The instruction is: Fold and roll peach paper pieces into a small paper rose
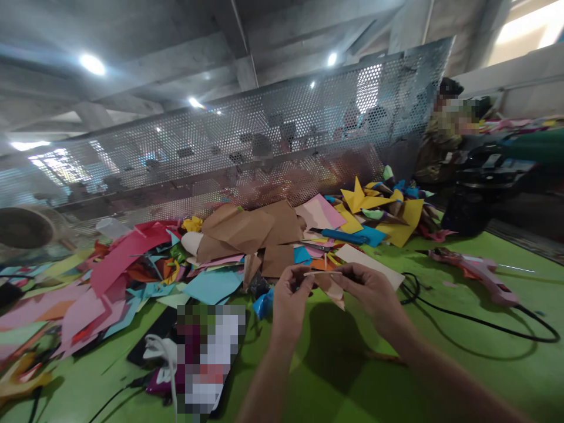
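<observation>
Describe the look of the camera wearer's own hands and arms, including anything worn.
The left hand and right hand are both ungloved. The left forearm and right forearm are bare, with no sleeve, watch or bracelet visible. Finer details, such as nails, are too blurred to tell.

My left hand [291, 299] and my right hand [369, 289] are both bare, with rather slim fingers [352, 284]. The wrists [287, 330] are bare also. My left forearm [269, 371] and right forearm [436, 359] are uncovered until the lower edge of the view, where they look broader. The nails are too blurred to describe.
</observation>
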`<state>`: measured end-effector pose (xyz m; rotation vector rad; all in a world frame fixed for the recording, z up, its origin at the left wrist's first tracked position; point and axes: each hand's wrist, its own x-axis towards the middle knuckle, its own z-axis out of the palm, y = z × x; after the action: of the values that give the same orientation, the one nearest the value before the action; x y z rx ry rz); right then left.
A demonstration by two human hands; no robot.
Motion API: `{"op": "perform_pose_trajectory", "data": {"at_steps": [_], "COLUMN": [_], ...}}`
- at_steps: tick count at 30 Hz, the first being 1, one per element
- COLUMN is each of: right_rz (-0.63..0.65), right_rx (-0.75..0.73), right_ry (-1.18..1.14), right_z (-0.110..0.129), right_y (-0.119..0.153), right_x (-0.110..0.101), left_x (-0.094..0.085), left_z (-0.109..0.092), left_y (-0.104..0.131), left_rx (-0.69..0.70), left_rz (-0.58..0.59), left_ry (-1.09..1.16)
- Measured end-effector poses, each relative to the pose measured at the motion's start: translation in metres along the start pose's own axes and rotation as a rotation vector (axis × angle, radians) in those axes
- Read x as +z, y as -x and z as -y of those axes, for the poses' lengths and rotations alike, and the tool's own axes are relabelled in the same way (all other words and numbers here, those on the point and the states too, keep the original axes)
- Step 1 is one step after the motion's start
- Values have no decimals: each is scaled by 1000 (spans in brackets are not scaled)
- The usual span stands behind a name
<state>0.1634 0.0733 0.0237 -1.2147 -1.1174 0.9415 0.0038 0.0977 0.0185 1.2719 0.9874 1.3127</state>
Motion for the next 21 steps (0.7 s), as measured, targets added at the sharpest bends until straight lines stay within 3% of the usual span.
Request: {"op": "perform_pose_trajectory", "data": {"at_steps": [5,14,21], "right_rz": [7,15,20], "right_rx": [19,-33,-86], "right_ry": [13,60,140], "right_z": [-1,1,3], "right_y": [0,1,4], "right_x": [-1,-4,-5], "left_x": [-4,-4,-2], "left_z": [-2,3,0], "left_y": [-2,-2,0], "left_rx": [63,4,47], "left_rz": [5,5,57], "left_ry": [-55,-28,-97]}}
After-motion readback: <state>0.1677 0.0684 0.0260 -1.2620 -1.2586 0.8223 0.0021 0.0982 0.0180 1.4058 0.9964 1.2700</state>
